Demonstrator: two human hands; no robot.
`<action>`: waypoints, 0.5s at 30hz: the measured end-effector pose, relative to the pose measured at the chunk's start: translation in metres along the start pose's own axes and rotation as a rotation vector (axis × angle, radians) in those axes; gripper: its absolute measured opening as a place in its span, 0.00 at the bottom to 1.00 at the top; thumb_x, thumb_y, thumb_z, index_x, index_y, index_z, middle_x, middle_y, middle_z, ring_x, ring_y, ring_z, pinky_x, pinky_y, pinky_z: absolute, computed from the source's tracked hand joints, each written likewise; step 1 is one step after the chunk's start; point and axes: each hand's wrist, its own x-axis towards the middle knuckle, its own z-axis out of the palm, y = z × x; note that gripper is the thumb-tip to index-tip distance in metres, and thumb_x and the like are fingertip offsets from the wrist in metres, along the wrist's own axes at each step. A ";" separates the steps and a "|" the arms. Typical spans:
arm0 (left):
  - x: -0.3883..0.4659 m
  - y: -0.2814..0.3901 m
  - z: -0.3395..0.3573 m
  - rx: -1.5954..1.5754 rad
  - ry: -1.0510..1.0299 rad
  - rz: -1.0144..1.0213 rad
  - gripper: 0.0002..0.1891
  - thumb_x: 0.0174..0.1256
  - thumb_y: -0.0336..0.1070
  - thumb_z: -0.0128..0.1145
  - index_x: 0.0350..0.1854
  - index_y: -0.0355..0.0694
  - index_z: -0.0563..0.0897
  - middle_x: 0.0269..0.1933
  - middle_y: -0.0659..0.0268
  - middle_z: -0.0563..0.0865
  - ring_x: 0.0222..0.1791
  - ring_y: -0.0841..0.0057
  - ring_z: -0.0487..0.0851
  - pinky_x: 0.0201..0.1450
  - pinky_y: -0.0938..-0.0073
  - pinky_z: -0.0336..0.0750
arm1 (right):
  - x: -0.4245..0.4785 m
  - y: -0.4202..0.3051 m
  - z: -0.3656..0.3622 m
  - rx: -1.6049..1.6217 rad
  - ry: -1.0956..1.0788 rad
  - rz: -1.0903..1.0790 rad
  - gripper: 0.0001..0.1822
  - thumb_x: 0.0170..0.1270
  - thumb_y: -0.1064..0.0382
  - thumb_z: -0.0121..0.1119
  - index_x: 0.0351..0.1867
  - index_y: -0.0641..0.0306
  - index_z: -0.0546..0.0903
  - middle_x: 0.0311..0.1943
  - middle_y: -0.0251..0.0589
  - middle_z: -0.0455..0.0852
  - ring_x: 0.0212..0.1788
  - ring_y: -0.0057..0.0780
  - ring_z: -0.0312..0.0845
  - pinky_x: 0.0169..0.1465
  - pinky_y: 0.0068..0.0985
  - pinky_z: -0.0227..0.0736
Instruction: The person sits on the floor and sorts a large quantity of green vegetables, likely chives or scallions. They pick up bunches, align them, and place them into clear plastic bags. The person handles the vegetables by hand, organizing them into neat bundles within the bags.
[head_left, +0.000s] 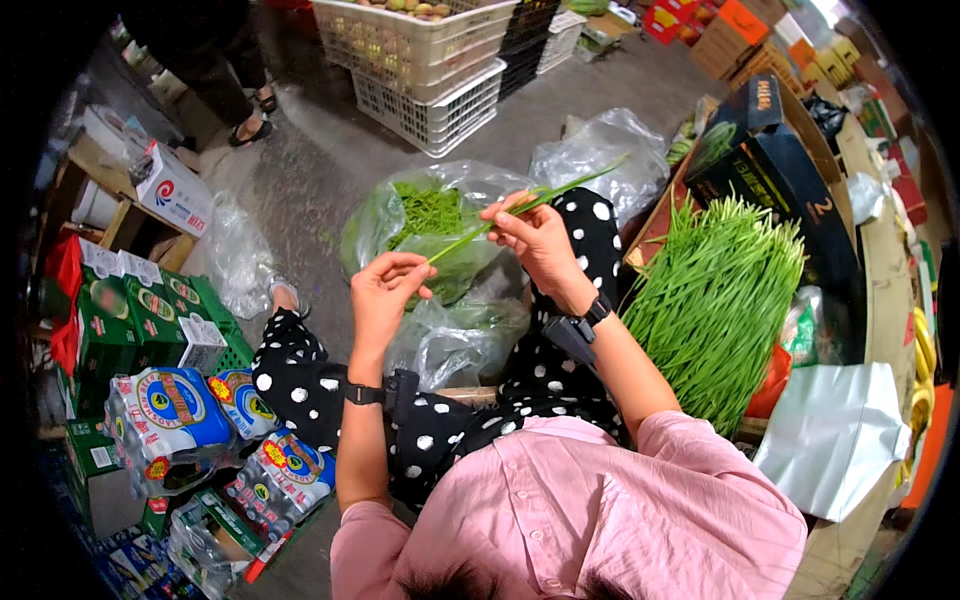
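Between my two hands runs a thin bundle of long green chives, slanting up to the right. My left hand pinches one end with thumb and fingertips. Further along, my right hand grips the stalks, and their tips stick out beyond it. Below them a clear plastic bag stands with its mouth spread, holding cut or loose greens. A large heap of chives lies at my right side, beside my right forearm. Another clear bag sits between my knees, its contents partly hidden.
Stacked white plastic crates with round produce stand ahead. Shrink-wrapped beer packs and green cartons crowd my left. A black cardboard box and a white bag are on the right. A person in dark trousers stands at upper left.
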 end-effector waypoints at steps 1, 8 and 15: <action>0.000 0.002 0.006 -0.012 0.003 0.000 0.08 0.66 0.26 0.61 0.44 0.31 0.83 0.37 0.57 0.89 0.29 0.80 0.87 0.25 0.87 0.74 | -0.002 -0.001 0.002 0.004 0.014 -0.001 0.07 0.67 0.65 0.63 0.41 0.64 0.79 0.41 0.40 0.86 0.33 0.22 0.80 0.39 0.19 0.72; 0.001 0.007 0.038 0.013 -0.006 0.012 0.10 0.68 0.29 0.59 0.47 0.31 0.83 0.39 0.60 0.89 0.32 0.74 0.90 0.19 0.88 0.72 | -0.012 0.005 0.002 0.148 0.047 0.058 0.07 0.63 0.68 0.66 0.37 0.63 0.77 0.36 0.33 0.80 0.31 0.17 0.74 0.36 0.18 0.69; 0.008 0.010 0.047 -0.087 -0.012 -0.034 0.09 0.70 0.30 0.58 0.48 0.32 0.81 0.45 0.60 0.87 0.42 0.71 0.89 0.20 0.87 0.73 | -0.009 0.008 -0.006 0.144 0.000 0.034 0.09 0.63 0.68 0.66 0.40 0.63 0.77 0.35 0.33 0.81 0.35 0.21 0.77 0.38 0.19 0.71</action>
